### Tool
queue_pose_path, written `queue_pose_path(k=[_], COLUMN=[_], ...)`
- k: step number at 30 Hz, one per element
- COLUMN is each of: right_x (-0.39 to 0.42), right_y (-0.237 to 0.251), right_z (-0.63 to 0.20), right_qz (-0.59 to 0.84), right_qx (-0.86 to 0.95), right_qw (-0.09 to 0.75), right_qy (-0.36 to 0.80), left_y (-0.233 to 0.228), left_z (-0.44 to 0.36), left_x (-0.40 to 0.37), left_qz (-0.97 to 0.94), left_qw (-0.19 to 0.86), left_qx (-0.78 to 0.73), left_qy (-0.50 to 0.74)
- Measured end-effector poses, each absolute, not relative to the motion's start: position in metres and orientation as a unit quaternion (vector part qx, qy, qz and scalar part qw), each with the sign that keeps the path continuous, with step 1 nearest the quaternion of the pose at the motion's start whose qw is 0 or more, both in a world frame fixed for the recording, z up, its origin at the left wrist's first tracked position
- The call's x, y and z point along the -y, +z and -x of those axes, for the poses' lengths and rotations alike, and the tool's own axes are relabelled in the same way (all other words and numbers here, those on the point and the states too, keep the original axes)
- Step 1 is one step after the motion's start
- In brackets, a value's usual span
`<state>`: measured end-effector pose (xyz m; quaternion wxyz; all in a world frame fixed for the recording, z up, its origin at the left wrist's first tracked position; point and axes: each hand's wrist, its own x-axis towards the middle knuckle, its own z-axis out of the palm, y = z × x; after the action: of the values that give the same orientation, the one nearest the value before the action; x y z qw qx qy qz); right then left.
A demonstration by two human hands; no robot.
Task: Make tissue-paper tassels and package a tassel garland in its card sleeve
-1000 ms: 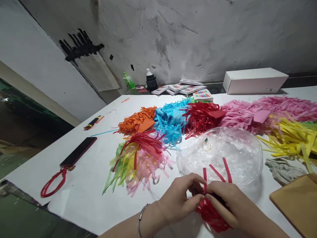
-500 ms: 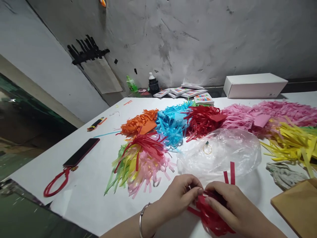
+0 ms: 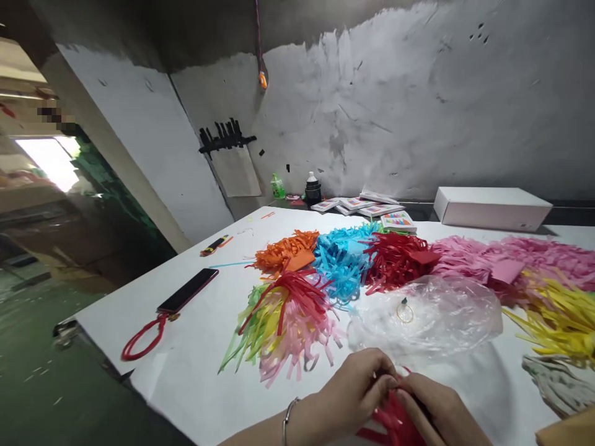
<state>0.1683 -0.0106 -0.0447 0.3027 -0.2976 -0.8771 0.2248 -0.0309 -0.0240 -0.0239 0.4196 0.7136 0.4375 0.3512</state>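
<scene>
Both the left hand (image 3: 356, 387) and right hand (image 3: 437, 412) pinch closed on the red strips (image 3: 393, 424) at the near tabletop (image 3: 195, 365) edge. A hard tug could tear the thin paper, I judge. The plastic bag (image 3: 437, 316) lies just beyond.

Bare table (image 3: 186, 378) left of hands; plastic bag (image 3: 446, 316) apparently blocks ahead.

Left hand (image 3: 357, 387) and right hand (image 3: 437, 412) pinched together on a bundle of red paper strips (image 3: 393, 424) at the near edge of a white table (image 3: 186, 371), clear plastic bag (image 3: 432, 316) just beyond, mixed-colour fringe bundle (image 3: 283, 322) to the left, phone (image 3: 188, 290) with red strap further left.
</scene>
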Motion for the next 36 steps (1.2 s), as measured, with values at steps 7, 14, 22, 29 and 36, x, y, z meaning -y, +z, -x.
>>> queue_pose_path(k=[7,14,22,29,36], right_x=[-0.005,-0.015,-0.075,-0.201,-0.213], right_y=[-0.036,-0.054,0.028,0.013,0.011], right_z=[-0.175,-0.197,-0.117,-0.032,-0.050], right_qz=[0.279,0.438,0.440,0.495,0.460], right_qx=[0.865,0.881,0.879,0.853,0.863], right_qw=[0.397,0.167,0.163,0.162,0.208], right_qy=[-0.130,-0.070,0.083,0.044,0.014], left_y=[0.021,0.037,0.037,0.023,0.008], left_z=[0.098,0.187,0.123,0.106,0.129], left_x=[0.019,-0.019,-0.126,-0.236,-0.199], left_qz=[-0.725,-0.722,-0.793,-0.754,-0.811], left_qw=[0.278,-0.038,0.048,0.078,0.085], left_qx=[-0.506,-0.653,-0.581,-0.625,-0.529], left_qy=[0.376,0.226,0.174,0.187,0.233])
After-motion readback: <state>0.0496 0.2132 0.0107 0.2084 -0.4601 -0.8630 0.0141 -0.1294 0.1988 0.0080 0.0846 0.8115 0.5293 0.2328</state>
